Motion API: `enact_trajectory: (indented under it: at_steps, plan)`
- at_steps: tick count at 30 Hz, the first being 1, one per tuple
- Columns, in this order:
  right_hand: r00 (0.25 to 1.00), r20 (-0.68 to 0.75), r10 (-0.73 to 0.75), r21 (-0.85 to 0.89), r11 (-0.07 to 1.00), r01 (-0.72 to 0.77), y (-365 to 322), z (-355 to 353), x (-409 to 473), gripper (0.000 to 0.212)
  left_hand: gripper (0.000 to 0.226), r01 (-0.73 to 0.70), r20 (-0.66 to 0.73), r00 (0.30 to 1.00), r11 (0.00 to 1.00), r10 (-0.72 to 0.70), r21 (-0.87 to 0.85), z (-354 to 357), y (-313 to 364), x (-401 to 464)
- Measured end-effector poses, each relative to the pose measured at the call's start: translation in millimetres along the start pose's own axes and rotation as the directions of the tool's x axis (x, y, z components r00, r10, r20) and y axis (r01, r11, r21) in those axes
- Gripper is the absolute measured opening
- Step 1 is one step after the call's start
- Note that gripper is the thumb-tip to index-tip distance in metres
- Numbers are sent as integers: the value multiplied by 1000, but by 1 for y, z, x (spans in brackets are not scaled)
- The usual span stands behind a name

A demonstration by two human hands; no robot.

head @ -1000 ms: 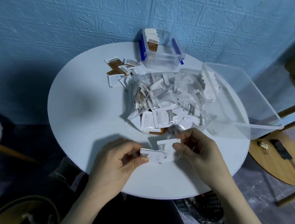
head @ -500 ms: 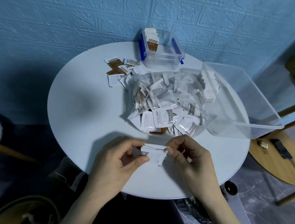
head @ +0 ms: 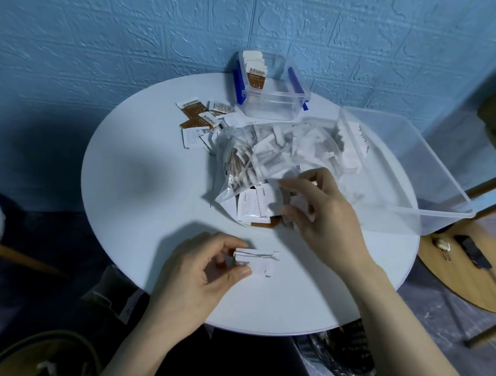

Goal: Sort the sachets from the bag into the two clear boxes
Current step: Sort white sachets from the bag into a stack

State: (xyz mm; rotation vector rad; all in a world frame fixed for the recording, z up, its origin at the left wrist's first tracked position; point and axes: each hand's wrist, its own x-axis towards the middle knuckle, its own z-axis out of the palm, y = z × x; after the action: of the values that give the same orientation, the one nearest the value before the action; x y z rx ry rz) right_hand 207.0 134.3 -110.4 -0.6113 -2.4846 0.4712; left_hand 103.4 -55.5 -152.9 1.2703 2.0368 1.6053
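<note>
Sachets are spilling from the mouth of the clear plastic bag, which is lying slumped at the middle of the round white table, just beside the large clear box on its right. They are looking flat, light and papery, likely slick, so pinching each one by an edge is probably the surest hold; the crinkly bag film is likely giving way under any push. The left hand is pinching a thin stack of white sachets between thumb and forefingers near the table's front edge. The right hand is reaching into the bag mouth with curled fingers; whether it is gripping a sachet, I cannot tell. The small clear box with 2 blue clips is standing at the far edge, holding upright brown-and-white sachets. Loose brown sachets are lying left of the bag.
</note>
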Motion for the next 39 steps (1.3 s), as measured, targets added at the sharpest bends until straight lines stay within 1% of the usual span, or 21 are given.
enact_trajectory:
  at_steps: [2,4,7,9,13,16,20,22,23,25,26,29,31,34,36,39]
  plan:
    - [997,66,-42,-106,993,49,0,4,9,46,25,-10,0,1000,1000,10,17,0,0,0]
    - [992,118,-39,-162,985,58,-2,8,14,53,25,-5,-5,1000,1000,5,12,0,0,0]
    - [995,105,-1,-179,984,20,-5,8,15,52,28,4,-1,1000,1000,-4,-7,0,0,0]
    - [999,52,-1,-157,988,9,-7,9,13,45,29,-9,4,1000,1000,9,-11,0,0,0]
    - [997,-42,-58,-35,998,57,-8,7,8,24,29,-25,2,1000,1000,25,2,0,1,1]
    - [998,-63,-9,136,991,17,-9,4,2,18,29,-16,0,1000,1000,16,-2,0,1,0]
    - [987,-83,136,421,903,-89,-11,0,-11,20,27,-16,-13,1000,1000,16,-27,1,1,0]
    - [983,-69,168,550,829,-103,-12,0,-21,23,25,-23,-12,1000,999,23,-30,1,1,0]
    - [984,-55,172,593,798,-106,-12,0,-26,28,24,-26,-11,1000,999,25,-28,1,1,1]
    - [984,-32,172,621,775,-115,-12,3,-35,39,25,-29,-9,1000,999,29,-24,1,1,1]
    - [983,-20,181,628,767,-129,-13,4,-38,38,25,-28,-9,1000,999,28,-26,1,1,0]
    - [963,7,270,672,711,-204,-17,4,-46,24,26,-24,-11,1000,1000,24,-17,1,0,0]
    - [943,22,332,690,677,-255,-19,5,-50,22,24,-24,-14,1000,1000,24,-9,1,0,0]
    - [924,-4,382,705,656,-268,-21,4,-53,16,25,-15,-17,1000,1000,15,-17,1,-1,0]
    - [918,-10,397,766,593,-249,-25,3,-54,14,30,6,-25,1000,1000,-6,-31,2,-1,0]
    - [924,73,375,829,493,-265,-29,4,-57,14,42,45,-30,998,998,-47,-53,3,-3,-1]
